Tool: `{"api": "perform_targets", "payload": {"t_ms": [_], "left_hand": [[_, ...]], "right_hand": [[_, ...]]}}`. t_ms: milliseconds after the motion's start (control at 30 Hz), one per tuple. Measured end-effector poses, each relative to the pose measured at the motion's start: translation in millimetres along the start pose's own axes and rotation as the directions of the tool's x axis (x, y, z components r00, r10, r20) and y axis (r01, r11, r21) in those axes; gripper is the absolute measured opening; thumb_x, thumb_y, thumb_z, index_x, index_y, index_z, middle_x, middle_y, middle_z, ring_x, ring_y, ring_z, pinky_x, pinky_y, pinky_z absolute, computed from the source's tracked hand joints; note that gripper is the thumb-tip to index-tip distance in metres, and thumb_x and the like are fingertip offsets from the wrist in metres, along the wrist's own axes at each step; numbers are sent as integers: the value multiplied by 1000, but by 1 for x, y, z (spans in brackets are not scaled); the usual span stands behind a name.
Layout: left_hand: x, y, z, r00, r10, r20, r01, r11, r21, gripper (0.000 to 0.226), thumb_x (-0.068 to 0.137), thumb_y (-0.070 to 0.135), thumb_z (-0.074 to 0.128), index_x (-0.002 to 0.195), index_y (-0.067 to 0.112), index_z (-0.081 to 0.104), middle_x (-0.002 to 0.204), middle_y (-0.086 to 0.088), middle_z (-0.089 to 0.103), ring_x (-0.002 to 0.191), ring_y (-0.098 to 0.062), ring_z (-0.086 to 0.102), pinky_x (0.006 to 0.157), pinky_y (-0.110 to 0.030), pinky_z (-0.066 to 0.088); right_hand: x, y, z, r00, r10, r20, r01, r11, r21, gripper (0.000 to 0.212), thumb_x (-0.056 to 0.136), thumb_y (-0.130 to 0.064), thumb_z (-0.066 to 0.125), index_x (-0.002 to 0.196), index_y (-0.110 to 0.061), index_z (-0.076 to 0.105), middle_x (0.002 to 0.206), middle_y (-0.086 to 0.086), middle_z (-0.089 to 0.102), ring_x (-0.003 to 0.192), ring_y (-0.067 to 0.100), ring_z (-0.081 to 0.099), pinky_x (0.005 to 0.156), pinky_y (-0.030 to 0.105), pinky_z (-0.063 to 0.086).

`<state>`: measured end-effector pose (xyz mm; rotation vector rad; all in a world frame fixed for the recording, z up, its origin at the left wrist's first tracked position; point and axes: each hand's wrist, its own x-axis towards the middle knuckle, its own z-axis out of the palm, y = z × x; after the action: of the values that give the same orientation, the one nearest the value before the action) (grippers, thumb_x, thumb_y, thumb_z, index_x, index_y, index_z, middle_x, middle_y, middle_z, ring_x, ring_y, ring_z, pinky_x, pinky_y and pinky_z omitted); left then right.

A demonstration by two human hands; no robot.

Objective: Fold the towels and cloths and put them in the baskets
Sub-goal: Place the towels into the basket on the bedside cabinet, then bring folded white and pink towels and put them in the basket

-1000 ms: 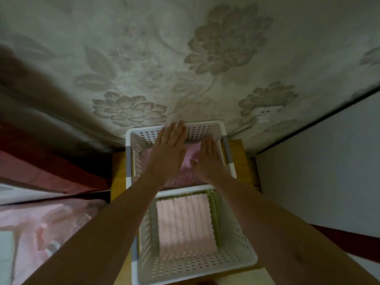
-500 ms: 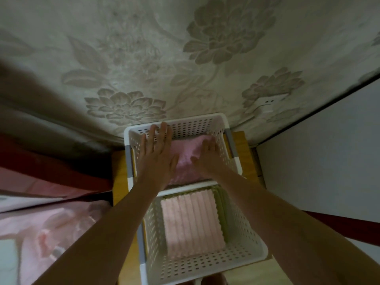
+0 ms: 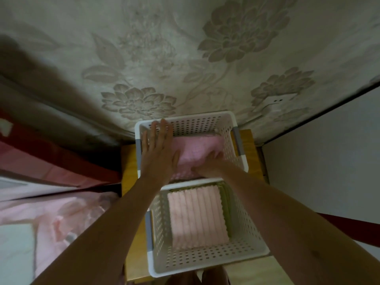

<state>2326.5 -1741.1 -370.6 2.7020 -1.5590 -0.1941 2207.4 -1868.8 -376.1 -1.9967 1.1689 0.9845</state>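
Note:
Two white perforated baskets stand one behind the other on a small wooden table. In the far basket (image 3: 205, 124) lies a folded pink towel (image 3: 197, 149). My left hand (image 3: 159, 151) is flat over the towel's left part, fingers straight and reaching toward the basket's back left corner. My right hand (image 3: 209, 164) presses down on the towel's near right part, its fingers low on the cloth. The near basket (image 3: 207, 262) holds a folded pale pink ribbed towel (image 3: 197, 217) with a green cloth (image 3: 225, 202) tucked along its right side.
The wooden table (image 3: 129, 182) sits against a floral wall with a socket (image 3: 275, 101) at the right. A bed with pink and red bedding (image 3: 51, 204) lies to the left. A white panel (image 3: 329, 161) stands on the right.
My left hand has slid left across the pink towel toward the basket's left wall. My right hand has drawn back to the towel's near edge and flattened lower.

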Motion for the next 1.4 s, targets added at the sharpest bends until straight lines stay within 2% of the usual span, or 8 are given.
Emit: {"api": "perform_targets", "payload": {"t_ms": [233, 333, 467, 533, 700, 867, 1067, 1400], "left_hand": [[-58, -14, -50, 946, -200, 256, 234, 966, -111, 78, 96, 44, 37, 152, 9, -5, 160, -14, -4, 145, -31, 16, 114, -42, 30], [-84, -14, -81, 844, -234, 483, 390, 885, -253, 72, 100, 39, 39, 153, 14, -3, 159, -10, 16, 138, -25, 35, 102, -37, 43], [-124, -6, -132, 661, -207, 722, 484, 852, -198, 61, 102, 41, 34, 153, 15, 11, 156, -10, 25, 140, -26, 30, 111, -36, 27], [-148, -1, -155, 660, -271, 700, 541, 819, -193, 56, 102, 40, 34, 150, 14, 23, 155, -10, 27, 140, -25, 29, 111, -34, 25], [-248, 29, -214, 621, -569, 539, 767, 583, -269, 46, 101, 39, 37, 143, 21, 38, 144, -3, 44, 129, -23, 45, 105, -33, 37], [-396, 80, -247, 378, -793, 477, 921, 273, -277, 47, 99, 44, 40, 141, 23, 41, 141, -2, 49, 123, -21, 50, 101, -32, 42], [-608, 199, -251, -59, -878, 475, 948, -199, -249, 46, 99, 44, 37, 140, 23, 40, 138, -1, 52, 124, -23, 50, 101, -39, 43], [-922, 504, -216, -528, -664, 530, 670, -709, -220, 39, 97, 40, 43, 127, 17, 51, 131, -7, 57, 116, -28, 55, 92, -41, 48]], "right_hand": [[-74, 2, -24, 971, -226, -82, 215, 968, -129, 46, 103, -32, 31, 139, -2, 37, 129, 15, 51, 115, 28, 54, 90, 35, 45], [-113, 4, -33, 946, -322, -16, 314, 930, -190, 45, 102, -34, 37, 138, -7, 39, 132, 13, 54, 117, 25, 54, 91, 31, 44], [-155, 2, -47, 914, -380, 141, 404, 831, -382, 56, 103, -38, 35, 148, -6, 26, 152, 13, 33, 138, 28, 34, 111, 36, 29], [-170, -3, -52, 883, -437, 169, 463, 756, -463, 58, 103, -39, 32, 150, -7, 21, 156, 11, 24, 142, 27, 26, 114, 35, 23], [-217, -39, -43, 727, -627, 278, 642, 479, -599, 44, 101, -36, 41, 138, -13, 44, 136, 10, 53, 122, 27, 51, 98, 34, 42], [-307, -87, 27, 524, -688, 502, 756, 103, -647, 29, 97, -27, 47, 116, -7, 56, 121, 15, 60, 111, 31, 57, 85, 33, 44], [-464, -86, 181, 254, -590, 766, 731, -401, -551, 42, 98, -29, 44, 136, -12, 43, 138, 12, 50, 119, 28, 52, 92, 33, 42], [-716, 126, 484, 5, -132, 991, 477, -871, -118, 40, 99, -35, 40, 129, -10, 51, 129, 9, 57, 114, 27, 55, 92, 37, 46]]}}
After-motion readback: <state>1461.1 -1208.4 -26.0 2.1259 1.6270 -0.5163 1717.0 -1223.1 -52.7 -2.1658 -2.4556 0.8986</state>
